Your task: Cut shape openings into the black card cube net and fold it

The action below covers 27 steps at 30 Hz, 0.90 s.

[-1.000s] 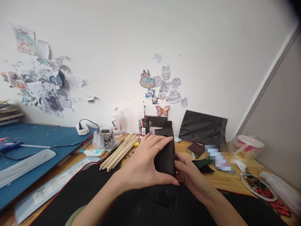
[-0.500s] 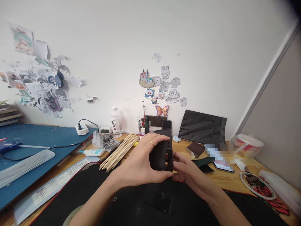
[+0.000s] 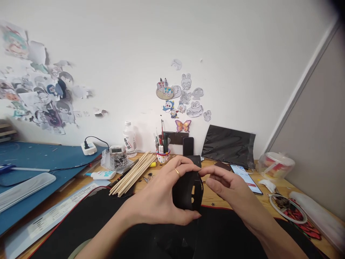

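Note:
A folded black card piece (image 3: 184, 190) with cut-out openings stands upright above the black mat (image 3: 129, 241). My left hand (image 3: 159, 198), wearing a ring, is wrapped around it, fingers over the top and thumb along the bottom. Light shows through the openings on its right face. My right hand (image 3: 229, 189) is at the upper right edge of the card, its index fingertip touching or nearly touching there. Its thumb is held apart from that finger, and I see nothing in its grasp. The far side of the card is hidden.
Wooden sticks (image 3: 133, 174), a glue bottle (image 3: 102, 175) and a bag of small metal pieces (image 3: 120, 162) lie left. Behind stand a pen cup (image 3: 163, 155) and a water bottle (image 3: 130, 140). A lit phone (image 3: 246, 180), a hoop (image 3: 288, 208) and a lidded tub (image 3: 277, 165) are right.
My right hand has moved from behind the card's lower right side up to its upper right edge. The card has turned a little, showing its openings more clearly. The view has shifted slightly.

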Each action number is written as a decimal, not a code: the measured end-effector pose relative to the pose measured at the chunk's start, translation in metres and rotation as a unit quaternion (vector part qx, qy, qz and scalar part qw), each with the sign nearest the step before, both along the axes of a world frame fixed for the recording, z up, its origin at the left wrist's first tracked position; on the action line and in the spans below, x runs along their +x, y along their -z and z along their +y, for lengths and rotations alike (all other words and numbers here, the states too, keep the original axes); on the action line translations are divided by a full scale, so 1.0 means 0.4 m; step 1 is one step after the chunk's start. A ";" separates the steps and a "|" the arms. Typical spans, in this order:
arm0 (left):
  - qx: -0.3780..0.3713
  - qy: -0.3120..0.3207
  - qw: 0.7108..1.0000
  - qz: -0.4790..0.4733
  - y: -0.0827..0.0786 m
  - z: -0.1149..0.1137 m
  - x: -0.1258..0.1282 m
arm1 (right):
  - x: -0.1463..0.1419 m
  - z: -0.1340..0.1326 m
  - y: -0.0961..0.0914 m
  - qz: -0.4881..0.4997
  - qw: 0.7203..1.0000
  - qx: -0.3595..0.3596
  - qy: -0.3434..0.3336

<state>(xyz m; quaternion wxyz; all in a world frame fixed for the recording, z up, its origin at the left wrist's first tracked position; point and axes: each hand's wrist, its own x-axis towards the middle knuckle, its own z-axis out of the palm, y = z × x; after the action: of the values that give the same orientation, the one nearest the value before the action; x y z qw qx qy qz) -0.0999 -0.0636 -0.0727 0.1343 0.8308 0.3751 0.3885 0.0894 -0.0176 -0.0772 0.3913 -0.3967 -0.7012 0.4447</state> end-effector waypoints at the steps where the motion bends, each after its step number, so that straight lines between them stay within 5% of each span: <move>1: -0.002 0.008 1.000 0.002 0.000 -0.002 0.003 | -0.001 -0.002 0.000 0.000 1.000 -0.002 -0.005; 11: -0.037 0.061 0.997 0.007 0.009 -0.001 0.014 | 0.010 0.014 0.003 0.054 0.987 -0.129 -0.074; 27: -0.024 0.106 0.993 0.047 0.006 0.003 0.002 | 0.021 0.028 0.013 0.022 0.983 -0.159 -0.087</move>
<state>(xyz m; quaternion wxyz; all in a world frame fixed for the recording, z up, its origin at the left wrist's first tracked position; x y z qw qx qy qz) -0.0992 -0.0624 -0.0750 0.1769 0.8798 0.3004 0.3231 0.0979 -0.0066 -0.0824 0.2982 -0.3812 -0.6447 0.5918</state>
